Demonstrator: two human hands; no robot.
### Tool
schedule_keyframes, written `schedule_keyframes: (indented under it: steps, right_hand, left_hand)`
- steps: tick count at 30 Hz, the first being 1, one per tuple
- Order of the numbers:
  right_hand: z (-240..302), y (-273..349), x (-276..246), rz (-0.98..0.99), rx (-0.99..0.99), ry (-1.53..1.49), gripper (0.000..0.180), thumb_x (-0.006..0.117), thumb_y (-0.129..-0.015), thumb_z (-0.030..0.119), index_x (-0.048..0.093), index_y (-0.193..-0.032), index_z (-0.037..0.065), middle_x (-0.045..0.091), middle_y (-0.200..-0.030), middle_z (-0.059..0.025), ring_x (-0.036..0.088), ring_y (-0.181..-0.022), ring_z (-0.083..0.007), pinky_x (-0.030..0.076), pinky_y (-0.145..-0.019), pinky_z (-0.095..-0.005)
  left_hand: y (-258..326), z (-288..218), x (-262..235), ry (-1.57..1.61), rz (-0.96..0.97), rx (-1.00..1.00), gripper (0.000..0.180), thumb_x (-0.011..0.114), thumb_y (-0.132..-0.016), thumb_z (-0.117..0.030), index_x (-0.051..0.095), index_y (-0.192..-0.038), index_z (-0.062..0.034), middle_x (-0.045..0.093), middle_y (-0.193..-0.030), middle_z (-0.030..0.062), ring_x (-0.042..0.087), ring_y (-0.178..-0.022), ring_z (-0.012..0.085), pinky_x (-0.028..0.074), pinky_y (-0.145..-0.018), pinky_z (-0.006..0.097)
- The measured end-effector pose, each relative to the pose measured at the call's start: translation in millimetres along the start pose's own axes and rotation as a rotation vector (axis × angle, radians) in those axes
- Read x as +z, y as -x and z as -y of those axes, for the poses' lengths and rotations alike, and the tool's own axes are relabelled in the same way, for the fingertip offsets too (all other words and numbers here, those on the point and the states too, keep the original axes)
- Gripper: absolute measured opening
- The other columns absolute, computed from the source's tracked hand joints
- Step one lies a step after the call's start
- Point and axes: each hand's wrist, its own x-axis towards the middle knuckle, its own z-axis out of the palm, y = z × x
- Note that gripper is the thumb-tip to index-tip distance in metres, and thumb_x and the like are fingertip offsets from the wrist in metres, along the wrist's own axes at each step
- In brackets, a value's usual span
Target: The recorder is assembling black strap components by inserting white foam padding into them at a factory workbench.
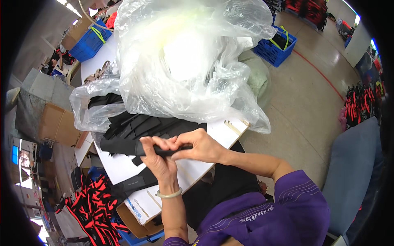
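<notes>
Both of my hands are closed on a long black fabric piece (121, 146) above the near part of the white table (117, 167). My left hand (159, 158), with a pale bangle at its wrist, wraps round the piece, thumb raised. At the piece's right end, my right hand (203, 146) pinches it between thumb and fingers. Just behind lies a fanned pile of black fabric pieces (143, 125), partly covered by a large clear plastic bag (184, 92) of white material. Another flat black piece (135, 182) rests at the table's near left edge.
Blue baskets stand at the far left (87, 46) and far right (276, 57). A heap of black-and-red straps (92, 205) is at the lower left, beside an open cardboard box (133, 223). A grey-blue padded surface (349, 172) rises at my right.
</notes>
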Motion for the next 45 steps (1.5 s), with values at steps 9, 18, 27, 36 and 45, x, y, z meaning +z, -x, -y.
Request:
schedule_keyframes:
  steps: [9,18,27,36,45]
  right_hand:
    - [-103,-154,-113,-0.341,-0.186,1.254,0.013,0.067,-0.077,0.013,0.067,-0.086,0.004,0.064,-0.086,-0.0103,0.062,-0.080,-0.0296,0.051,-0.068,-0.0404]
    - [-132,-147,-102,-0.159,-0.197,1.474,0.013,0.055,-0.079,0.008,0.065,-0.087,0.006,0.063,-0.092,-0.0116,0.063,-0.087,-0.0277,0.050,-0.066,-0.0425]
    - [-95,-136,-129,-0.375,0.050,1.012,0.012,0.063,-0.072,0.013,0.062,-0.080,0.004,0.065,-0.074,-0.0120,0.066,-0.072,-0.0301,0.051,-0.065,-0.0413]
    - [21,-76,-49,0.097,-0.145,0.787,0.015,0.066,-0.069,0.011,0.055,-0.074,0.002,0.062,-0.073,-0.0108,0.062,-0.067,-0.0337,0.048,-0.060,-0.0417]
    - [50,-59,-29,0.338,-0.153,0.485,0.017,0.078,-0.073,0.011,0.065,-0.082,0.005,0.066,-0.073,-0.0036,0.061,-0.067,-0.0181,0.046,-0.068,-0.0293]
  left_hand:
    - [-8,-32,-9,0.226,-0.008,-0.166,0.033,0.048,-0.101,-0.035,0.054,-0.081,-0.0102,0.039,-0.057,0.0015,0.037,-0.045,0.0129,0.046,-0.061,0.032]
    - [-46,8,46,-0.052,0.262,-0.517,0.041,0.052,-0.098,-0.023,0.046,-0.131,0.0024,0.058,-0.084,0.0123,0.046,-0.049,0.0143,0.055,-0.062,0.038]
    - [-112,50,-15,-0.094,-0.238,-0.575,0.026,0.058,-0.095,-0.023,0.048,-0.112,-0.0061,0.063,-0.105,0.0227,0.047,-0.045,0.0164,0.057,-0.059,0.040]
    - [-41,0,33,-0.184,-0.006,-0.111,0.051,0.071,-0.082,-0.008,0.049,-0.124,0.0122,0.058,-0.076,0.0063,0.048,-0.047,0.0085,0.052,-0.049,0.026]
    - [-4,-23,1,-0.079,0.065,-0.050,0.023,0.069,-0.081,-0.002,0.060,-0.101,0.0060,0.057,-0.068,0.0061,0.049,-0.045,0.0110,0.045,-0.046,0.024]
